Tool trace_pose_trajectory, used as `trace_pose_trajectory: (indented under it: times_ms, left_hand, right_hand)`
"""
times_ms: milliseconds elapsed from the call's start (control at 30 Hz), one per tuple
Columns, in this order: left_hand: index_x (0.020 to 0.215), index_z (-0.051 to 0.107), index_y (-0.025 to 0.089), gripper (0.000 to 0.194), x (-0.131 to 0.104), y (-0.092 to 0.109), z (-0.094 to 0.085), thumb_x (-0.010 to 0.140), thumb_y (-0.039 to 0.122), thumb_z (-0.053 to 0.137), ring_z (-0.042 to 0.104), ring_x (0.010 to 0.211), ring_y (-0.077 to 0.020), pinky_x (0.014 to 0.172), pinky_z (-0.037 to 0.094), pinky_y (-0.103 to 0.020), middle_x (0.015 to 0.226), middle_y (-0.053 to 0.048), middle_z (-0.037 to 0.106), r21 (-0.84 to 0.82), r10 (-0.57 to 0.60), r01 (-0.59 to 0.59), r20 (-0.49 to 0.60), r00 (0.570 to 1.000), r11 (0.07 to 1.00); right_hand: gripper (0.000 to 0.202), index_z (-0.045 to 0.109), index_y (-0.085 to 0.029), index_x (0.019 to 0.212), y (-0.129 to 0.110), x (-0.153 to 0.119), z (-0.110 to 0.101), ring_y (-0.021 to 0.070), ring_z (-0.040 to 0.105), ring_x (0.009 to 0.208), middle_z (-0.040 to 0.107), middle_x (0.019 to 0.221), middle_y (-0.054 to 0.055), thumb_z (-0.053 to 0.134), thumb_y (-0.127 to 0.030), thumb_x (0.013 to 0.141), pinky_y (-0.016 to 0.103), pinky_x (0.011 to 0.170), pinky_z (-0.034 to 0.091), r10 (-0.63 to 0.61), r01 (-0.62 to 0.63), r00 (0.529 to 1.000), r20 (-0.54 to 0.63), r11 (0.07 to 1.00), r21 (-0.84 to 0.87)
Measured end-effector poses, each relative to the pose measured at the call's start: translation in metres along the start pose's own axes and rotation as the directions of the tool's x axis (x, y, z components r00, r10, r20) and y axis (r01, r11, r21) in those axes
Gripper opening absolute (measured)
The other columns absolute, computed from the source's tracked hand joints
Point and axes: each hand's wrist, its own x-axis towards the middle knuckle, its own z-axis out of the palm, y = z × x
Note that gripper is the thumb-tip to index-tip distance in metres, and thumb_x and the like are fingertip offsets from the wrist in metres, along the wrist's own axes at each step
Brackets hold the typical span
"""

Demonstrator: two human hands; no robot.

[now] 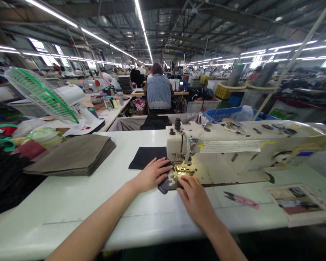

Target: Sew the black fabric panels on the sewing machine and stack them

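A folded piece of black fabric (pixel 142 156) lies on the pale table, its right end by the presser foot of a sewing machine (pixel 176 145). My left hand (pixel 153 174) rests flat on the fabric's near right corner, fingers spread towards the needle area. Just in front of the lit needle plate (pixel 183 169), my right hand (pixel 194 195) has its fingers bent and thumb close to them. Something small and dark shows at those fingertips; most of it is hidden. Pink-handled thread snips (pixel 241 200) lie right of my right hand.
A stack of brown-grey fabric pieces (pixel 70 154) sits at the table's left, with a white and green fan (pixel 51 98) behind it. A tray of small parts (pixel 299 203) is at the right edge. Beyond the table, a person in a denim vest (pixel 159 90) sits facing away.
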Motion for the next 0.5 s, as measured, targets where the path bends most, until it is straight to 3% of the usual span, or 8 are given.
trace_pose_trajectory:
  times_ms: [200, 300, 367, 500]
  left_hand:
    - [0.145, 0.053, 0.03, 0.043, 0.003, 0.001, 0.002, 0.104, 0.038, 0.042, 0.035, 0.147, -0.0301, 0.118, 0.027, -0.06, 0.156, -0.007, 0.045, 0.061, -0.056, 0.055, 0.013, 0.998, 0.997]
    - [0.15, 0.045, 0.017, 0.055, 0.003, 0.0, 0.009, 0.102, 0.044, 0.044, 0.032, 0.149, -0.0334, 0.118, 0.029, -0.057, 0.158, -0.016, 0.039, 0.122, -0.185, 0.192, -0.065, 0.98, 0.974]
    - [0.148, 0.045, 0.01, 0.06, -0.001, -0.001, 0.012, 0.101, 0.046, 0.046, 0.035, 0.147, -0.0338, 0.117, 0.033, -0.053, 0.157, -0.02, 0.04, 0.142, -0.254, 0.269, -0.115, 0.96, 0.953]
    - [0.133, 0.062, 0.015, 0.043, -0.014, -0.003, 0.006, 0.093, 0.028, 0.053, 0.052, 0.134, -0.0303, 0.111, 0.042, -0.046, 0.145, -0.016, 0.057, 0.088, -0.272, 0.288, -0.158, 0.949, 0.954]
  right_hand:
    - [0.025, 0.064, -0.021, 0.12, 0.002, 0.002, 0.001, 0.0273, 0.061, 0.112, 0.066, 0.118, 0.011, 0.055, -0.021, 0.097, 0.048, 0.1, 0.053, -0.006, 0.006, 1.0, 0.009, 1.0, 0.02]
    - [0.023, 0.066, -0.02, 0.117, 0.001, 0.001, -0.002, 0.0271, 0.061, 0.112, 0.066, 0.118, 0.011, 0.053, -0.022, 0.098, 0.048, 0.099, 0.053, 0.0, -0.001, 1.0, 0.01, 0.999, 0.034]
    - [0.021, 0.067, -0.02, 0.114, 0.002, -0.002, -0.004, 0.027, 0.061, 0.111, 0.066, 0.118, 0.011, 0.051, -0.023, 0.099, 0.047, 0.098, 0.053, 0.012, -0.013, 1.0, 0.01, 0.999, 0.04]
    - [0.022, 0.067, -0.02, 0.112, 0.003, -0.008, -0.007, 0.0276, 0.061, 0.111, 0.067, 0.117, 0.011, 0.049, -0.026, 0.101, 0.047, 0.098, 0.053, 0.025, -0.025, 1.0, 0.004, 0.999, 0.045]
